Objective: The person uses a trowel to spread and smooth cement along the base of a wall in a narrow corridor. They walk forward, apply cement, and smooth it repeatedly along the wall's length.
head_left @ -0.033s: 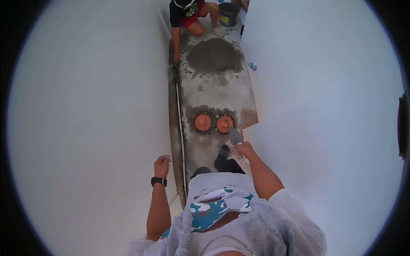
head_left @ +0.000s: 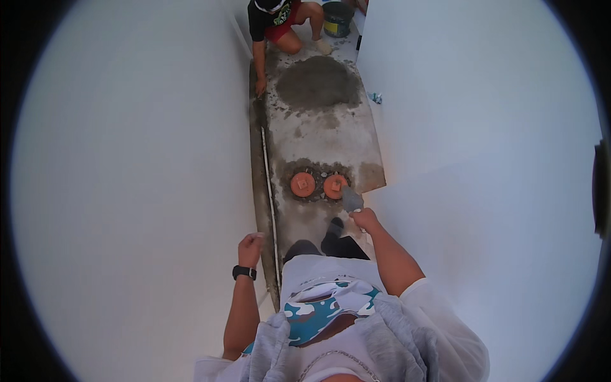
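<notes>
My right hand [head_left: 365, 219] is closed round the handle of a pointing trowel [head_left: 351, 200]. Its grey blade tips toward the right one of two orange round drain caps [head_left: 335, 186], and in this view overlaps that cap's edge. The left orange cap [head_left: 303, 184] lies beside it; both sit in rough, dark, broken floor. My left hand [head_left: 251, 249], with a black watch at the wrist, is held up near the left wall. Its fingers are curled together; whatever they may pinch is too small to make out.
A co-worker [head_left: 272, 25] crouches at the far end, one hand at the left floor channel. A thin white pipe [head_left: 270, 197] runs along that channel. Wet grey mortar [head_left: 318, 83] is spread on the floor, with a dark bucket [head_left: 338, 19] behind. White walls [head_left: 159, 159] stand close on both sides.
My left hand has shifted slightly to the right, closer to the channel. The trowel and my right hand have barely moved.
</notes>
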The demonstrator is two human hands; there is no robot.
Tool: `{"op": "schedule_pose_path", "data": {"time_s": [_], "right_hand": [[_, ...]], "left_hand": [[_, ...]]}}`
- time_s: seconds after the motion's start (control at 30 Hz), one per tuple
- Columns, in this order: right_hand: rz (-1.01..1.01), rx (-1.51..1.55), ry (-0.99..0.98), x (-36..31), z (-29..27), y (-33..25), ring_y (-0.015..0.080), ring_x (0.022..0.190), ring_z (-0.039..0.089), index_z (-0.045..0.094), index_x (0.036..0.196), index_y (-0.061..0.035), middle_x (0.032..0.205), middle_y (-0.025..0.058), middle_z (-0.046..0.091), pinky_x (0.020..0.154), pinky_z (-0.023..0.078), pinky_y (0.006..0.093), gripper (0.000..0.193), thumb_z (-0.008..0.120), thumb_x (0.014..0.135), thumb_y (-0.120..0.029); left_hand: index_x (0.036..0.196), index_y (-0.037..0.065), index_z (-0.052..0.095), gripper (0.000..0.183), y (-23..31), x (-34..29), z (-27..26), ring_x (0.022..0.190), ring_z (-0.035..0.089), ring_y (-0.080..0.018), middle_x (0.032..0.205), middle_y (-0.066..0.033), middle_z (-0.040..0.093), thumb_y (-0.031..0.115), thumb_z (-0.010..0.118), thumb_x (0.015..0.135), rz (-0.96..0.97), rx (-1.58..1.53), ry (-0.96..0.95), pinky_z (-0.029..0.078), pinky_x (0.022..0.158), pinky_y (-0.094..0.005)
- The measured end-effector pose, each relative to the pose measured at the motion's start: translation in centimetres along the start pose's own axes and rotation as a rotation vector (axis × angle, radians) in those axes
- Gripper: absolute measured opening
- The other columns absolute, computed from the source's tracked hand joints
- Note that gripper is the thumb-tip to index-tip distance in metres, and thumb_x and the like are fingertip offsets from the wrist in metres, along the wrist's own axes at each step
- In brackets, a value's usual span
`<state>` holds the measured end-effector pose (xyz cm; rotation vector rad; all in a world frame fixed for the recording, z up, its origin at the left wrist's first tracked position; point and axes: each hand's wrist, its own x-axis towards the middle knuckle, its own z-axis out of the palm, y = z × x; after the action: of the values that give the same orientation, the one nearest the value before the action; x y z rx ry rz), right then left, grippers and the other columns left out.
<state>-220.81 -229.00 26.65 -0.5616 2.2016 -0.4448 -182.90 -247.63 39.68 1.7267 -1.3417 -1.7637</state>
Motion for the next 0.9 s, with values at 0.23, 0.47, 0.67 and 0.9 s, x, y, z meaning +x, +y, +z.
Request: {"op": "schedule_pose_path", "data": {"time_s": [0.23, 0.47, 0.67, 0.9], "right_hand": [[0.165, 0.344, 0.025, 16.0, -7.3, -9.5, 0.0367, 0.071, 0.073, 0.072, 0.094, 0.0112, 0.078, 0.0246, 0.072, 0.074, 0.056, 0.046, 0.055, 0.068, 0.091, -0.044], [0.262, 0.406, 0.015, 39.8, -10.7, -13.9, 0.0368, 0.078, 0.073, 0.069, 0.1, 0.0096, 0.077, 0.0224, 0.071, 0.076, 0.056, 0.0468, 0.051, 0.067, 0.091, -0.041], [0.361, 0.185, 0.079, 68.5, -6.4, -10.4, 0.0347, 0.06, 0.07, 0.069, 0.082, 0.0066, 0.068, 0.0218, 0.068, 0.063, 0.056, 0.0461, 0.049, 0.068, 0.093, -0.041], [0.539, 0.17, 0.396, 89.1, -1.1, -5.7, 0.0473, 0.103, 0.069, 0.071, 0.105, 0.0046, 0.104, 0.03, 0.072, 0.088, 0.055, 0.0536, 0.049, 0.068, 0.088, -0.042]], "left_hand": [[0.104, 0.001, 0.076, 0.027, 13.6, 9.7, 16.7, 0.082, 0.068, -0.0137, 0.091, -0.0074, 0.073, 0.027, 0.071, 0.098, 0.145, 0.311, -0.576, 0.053, 0.075, -0.0293], [0.104, 0.004, 0.075, 0.028, 20.8, 32.0, 30.5, 0.085, 0.07, -0.0347, 0.094, -0.0167, 0.072, 0.03, 0.069, 0.097, 0.357, 0.775, -1.007, 0.055, 0.075, -0.0416], [0.112, 0.006, 0.071, 0.029, 11.8, 48.8, 46.9, 0.097, 0.069, -0.0401, 0.106, -0.0209, 0.07, 0.029, 0.066, 0.095, 0.283, 1.085, -1.284, 0.055, 0.085, -0.049], [0.117, 0.006, 0.069, 0.034, 5.7, 55.3, 47.4, 0.097, 0.07, -0.0386, 0.106, -0.0224, 0.07, 0.032, 0.065, 0.095, -0.077, 0.808, -1.25, 0.055, 0.084, -0.048]]}}
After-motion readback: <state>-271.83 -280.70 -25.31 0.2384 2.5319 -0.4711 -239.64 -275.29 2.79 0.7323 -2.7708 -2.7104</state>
